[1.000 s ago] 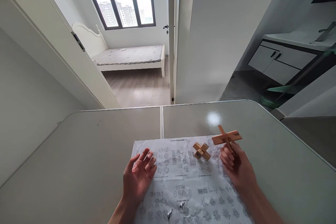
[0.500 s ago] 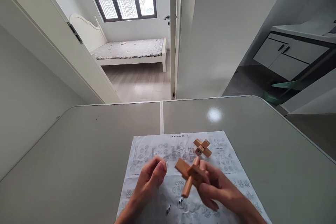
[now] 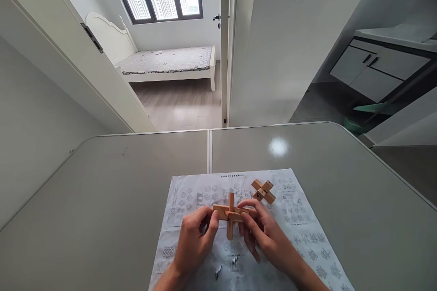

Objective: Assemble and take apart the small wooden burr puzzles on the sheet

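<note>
Both hands are up over the sheet (image 3: 300, 225), w/ a wood cross (image 3: 231, 214) between them. L hand (image 3: 195, 242) pinches the bar's end at 9 o'clock, thumb & fingers closed on it. R hand (image 3: 265, 235) grips the end at 3 o'clock, fingers curled round it. The cross's other bar runs 12 to 6. A smaller wood knot (image 3: 263, 191) lies on the sheet at approx 1 o'clock from the cross, near but apart. The sheet lies flat on the grey table (image 3: 102, 191).
</note>
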A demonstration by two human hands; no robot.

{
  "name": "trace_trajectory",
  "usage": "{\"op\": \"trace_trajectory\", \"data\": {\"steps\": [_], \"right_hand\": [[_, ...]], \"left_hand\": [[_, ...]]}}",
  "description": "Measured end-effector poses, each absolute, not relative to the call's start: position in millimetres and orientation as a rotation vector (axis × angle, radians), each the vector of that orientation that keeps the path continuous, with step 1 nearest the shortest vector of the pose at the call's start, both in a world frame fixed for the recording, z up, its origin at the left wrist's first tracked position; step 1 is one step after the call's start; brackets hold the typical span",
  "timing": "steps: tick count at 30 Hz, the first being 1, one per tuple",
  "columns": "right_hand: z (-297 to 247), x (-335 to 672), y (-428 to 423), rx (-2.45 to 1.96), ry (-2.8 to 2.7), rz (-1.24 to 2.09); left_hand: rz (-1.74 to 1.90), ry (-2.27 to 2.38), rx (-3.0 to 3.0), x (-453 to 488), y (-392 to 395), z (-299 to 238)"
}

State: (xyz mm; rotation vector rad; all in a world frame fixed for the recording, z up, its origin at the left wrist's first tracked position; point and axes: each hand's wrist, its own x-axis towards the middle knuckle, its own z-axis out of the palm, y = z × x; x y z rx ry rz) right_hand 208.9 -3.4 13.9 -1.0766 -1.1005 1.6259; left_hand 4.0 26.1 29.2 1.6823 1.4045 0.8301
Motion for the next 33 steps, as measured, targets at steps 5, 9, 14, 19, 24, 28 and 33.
{"op": "trace_trajectory", "data": {"steps": [5,9,14,19,24,28,33], "right_hand": [[11,209,-4,-1.105,-1.133,1.602],[10,207,-2,-1.137,-1.122,1.589],[9,204,3,-1.166,-1.071,1.590],[15,207,7,-1.109,-0.973,1.676],[18,217,6,-1.032,-0.856,1.825],[18,217,4,-0.959,-0.842,1.868],[19,211,2,-0.957,-0.914,1.860]], "left_hand": [[0.850,1.470,1.713,6,26,27],[0.866,1.513,1.641,7,27,22],[0.893,1.542,1.577,9,29,21],[1.080,1.449,1.334,12,31,31],[1.179,1.254,1.285,8,30,41],[1.036,1.127,1.507,4,29,42],[0.917,1.055,1.643,0,27,40]]}}
